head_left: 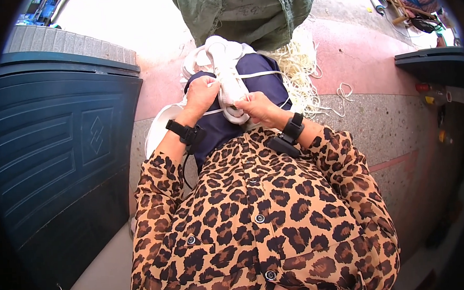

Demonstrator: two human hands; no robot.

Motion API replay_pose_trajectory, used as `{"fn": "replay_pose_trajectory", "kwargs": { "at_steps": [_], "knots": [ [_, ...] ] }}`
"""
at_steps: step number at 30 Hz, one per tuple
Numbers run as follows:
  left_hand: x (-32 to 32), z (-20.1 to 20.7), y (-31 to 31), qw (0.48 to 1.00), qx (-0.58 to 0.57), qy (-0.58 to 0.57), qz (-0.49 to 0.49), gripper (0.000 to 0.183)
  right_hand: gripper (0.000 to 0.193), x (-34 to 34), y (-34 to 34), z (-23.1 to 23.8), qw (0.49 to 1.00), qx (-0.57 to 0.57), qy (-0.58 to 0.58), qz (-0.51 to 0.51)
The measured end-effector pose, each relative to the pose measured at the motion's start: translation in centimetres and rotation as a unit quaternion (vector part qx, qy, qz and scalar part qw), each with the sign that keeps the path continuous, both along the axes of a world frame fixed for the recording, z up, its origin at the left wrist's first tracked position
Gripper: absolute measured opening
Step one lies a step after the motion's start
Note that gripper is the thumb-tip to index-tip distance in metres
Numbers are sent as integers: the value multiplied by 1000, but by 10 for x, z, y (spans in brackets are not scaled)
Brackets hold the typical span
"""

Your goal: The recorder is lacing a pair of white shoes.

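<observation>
Apparently lacing white shoe (230,87), lying lengthwise on dark lap (215,129); pinching likely lace (260,74) left with left hand (201,97), pinching shoe near end with right hand (261,109). Probably calls for drawing lace through.

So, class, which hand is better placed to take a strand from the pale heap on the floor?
Probably the right hand: it is nearer the pale heap, which lies on its side; the left hand is across the white shoe.
</observation>
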State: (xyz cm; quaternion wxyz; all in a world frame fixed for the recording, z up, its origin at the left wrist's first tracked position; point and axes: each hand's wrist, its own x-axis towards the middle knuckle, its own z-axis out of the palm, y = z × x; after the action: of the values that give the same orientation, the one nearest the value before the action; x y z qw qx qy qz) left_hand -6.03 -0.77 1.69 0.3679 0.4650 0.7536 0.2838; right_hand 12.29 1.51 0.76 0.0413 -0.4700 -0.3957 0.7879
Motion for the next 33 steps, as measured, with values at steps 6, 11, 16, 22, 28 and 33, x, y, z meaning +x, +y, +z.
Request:
{"fn": "replay_pose_trajectory", "kwargs": {
  "at_steps": [6, 11, 16, 22, 28, 33],
  "knots": [
    [2, -2, 4, 1000, -1, -4, 16, 24, 21, 0, 0, 6, 1000, 0, -4, -2],
    [1, 3, 3, 998, -23, -51, 33, 22, 21, -1, 1, 5, 1000, 0, -11, 2],
    [-2, -2, 1, 994, -18, -106, 38, 19, 21, -2, 1, -1, 1000, -4, -5, -1],
    [-9, 8, 10, 983, -100, -151, -21, 19, 20, -3, -1, 9, 999, 19, -27, 9],
    [-8, 2, 14, 985, -82, -131, -74, 17, 21, -3, 0, 18, 998, 46, -28, 23],
    [-12, 23, 27, 979, -109, -78, -155, 19, 19, -2, 1, 11, 995, 96, -30, 18]
  ]
}}
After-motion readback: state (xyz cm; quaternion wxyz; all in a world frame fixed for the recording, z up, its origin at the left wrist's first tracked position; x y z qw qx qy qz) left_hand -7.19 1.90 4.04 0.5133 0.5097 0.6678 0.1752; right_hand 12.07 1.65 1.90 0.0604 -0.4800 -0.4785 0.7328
